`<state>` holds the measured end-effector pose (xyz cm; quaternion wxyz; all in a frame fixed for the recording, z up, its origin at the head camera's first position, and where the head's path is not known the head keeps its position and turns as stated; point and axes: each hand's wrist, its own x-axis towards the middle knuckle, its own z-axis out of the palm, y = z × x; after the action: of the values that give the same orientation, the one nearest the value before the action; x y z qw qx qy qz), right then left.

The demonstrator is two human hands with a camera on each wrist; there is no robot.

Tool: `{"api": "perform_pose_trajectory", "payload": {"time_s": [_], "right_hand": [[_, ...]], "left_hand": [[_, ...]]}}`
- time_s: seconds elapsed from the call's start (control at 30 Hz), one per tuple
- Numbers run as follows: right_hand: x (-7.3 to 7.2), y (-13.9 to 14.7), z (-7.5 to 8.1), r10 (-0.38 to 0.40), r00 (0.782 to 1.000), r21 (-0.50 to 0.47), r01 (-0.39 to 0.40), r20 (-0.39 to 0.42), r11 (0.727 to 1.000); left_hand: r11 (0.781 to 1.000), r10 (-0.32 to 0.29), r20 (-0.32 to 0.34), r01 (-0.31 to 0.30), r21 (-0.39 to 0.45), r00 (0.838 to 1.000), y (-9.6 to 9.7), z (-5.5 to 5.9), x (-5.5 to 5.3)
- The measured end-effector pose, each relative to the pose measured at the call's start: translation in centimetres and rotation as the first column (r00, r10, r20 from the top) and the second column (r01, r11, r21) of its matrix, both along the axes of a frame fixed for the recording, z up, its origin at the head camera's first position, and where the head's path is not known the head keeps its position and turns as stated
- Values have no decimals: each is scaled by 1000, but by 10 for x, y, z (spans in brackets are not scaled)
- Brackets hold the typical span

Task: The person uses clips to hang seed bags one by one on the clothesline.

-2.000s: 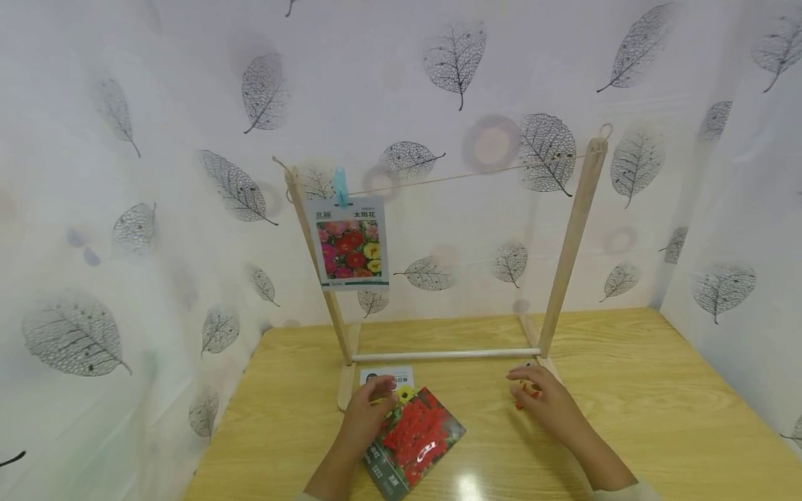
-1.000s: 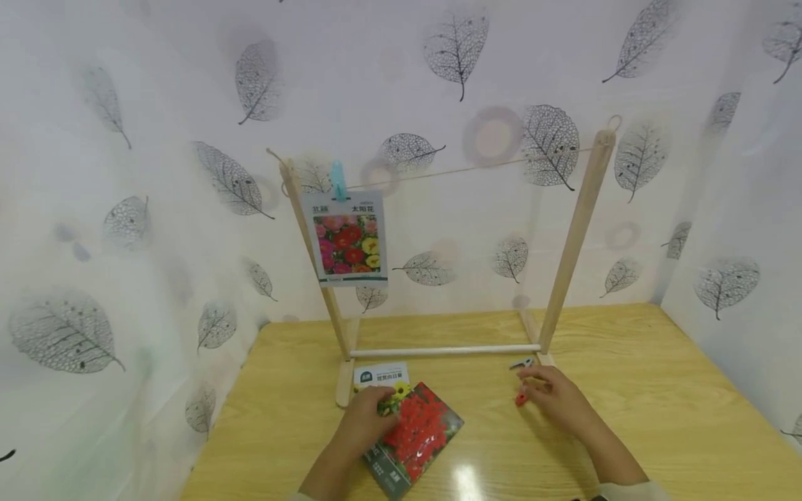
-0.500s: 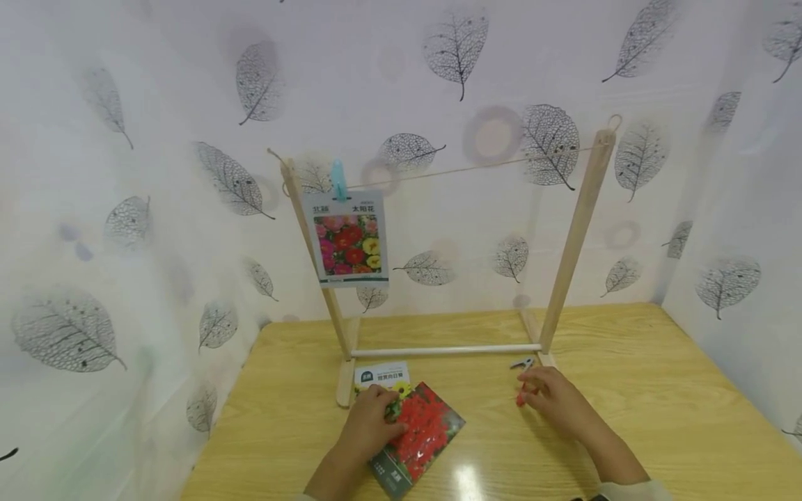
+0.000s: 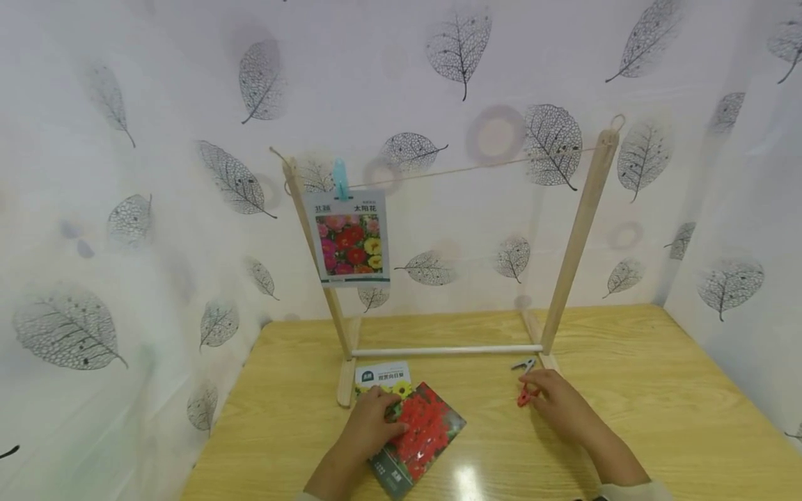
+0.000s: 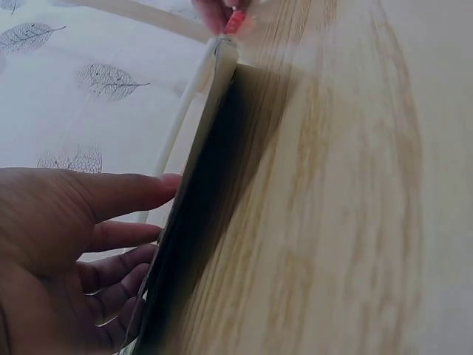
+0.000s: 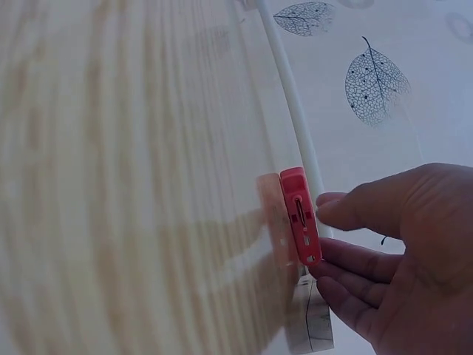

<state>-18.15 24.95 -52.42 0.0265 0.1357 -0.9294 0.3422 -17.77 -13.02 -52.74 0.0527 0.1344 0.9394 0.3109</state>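
In the head view my left hand (image 4: 370, 424) rests on a seed packet with red flowers (image 4: 426, 428), which lies slanted on the table. Thumb and index finger touch its upper face in the left wrist view; the packet (image 5: 211, 126) shows nearly edge-on there. Partly under it is a sunflower seed packet (image 4: 382, 374). My right hand (image 4: 560, 407) is at a red clothespin (image 4: 524, 396) lying on the table. In the right wrist view its fingers touch the lower end of the clothespin (image 6: 301, 218), with the thumb beside it.
A wooden frame (image 4: 576, 243) stands at the back, with a string (image 4: 451, 171) across its top and a white bar (image 4: 445, 351) low down. A blue clothespin (image 4: 340, 179) holds a flower seed packet (image 4: 352, 243) on the string. A grey clip (image 4: 523, 363) lies by the right foot.
My left hand has come down onto the red-flower packet, its fingers shifting slightly inward. My right hand has lowered to the red clothespin. The hanging packet stays in place.
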Motion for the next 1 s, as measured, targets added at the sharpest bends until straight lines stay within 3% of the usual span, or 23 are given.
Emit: {"api": "perform_pose_trajectory", "payload": {"time_s": [0.2,0.67,1.0], "right_hand": [[0,-1,-2,11,997,56,-7,-76,998],[-1,0,-6,38,989,134,-19,-141,991],[-2,3,-9,16,993,120,-2,-113,993]], "left_hand": [[999,11,48,-12,31,999,-1,1,0],[996,49,66,-54,76,997,0,0,-1],[993,53,59,-59,106,997,-1,2,1]]}}
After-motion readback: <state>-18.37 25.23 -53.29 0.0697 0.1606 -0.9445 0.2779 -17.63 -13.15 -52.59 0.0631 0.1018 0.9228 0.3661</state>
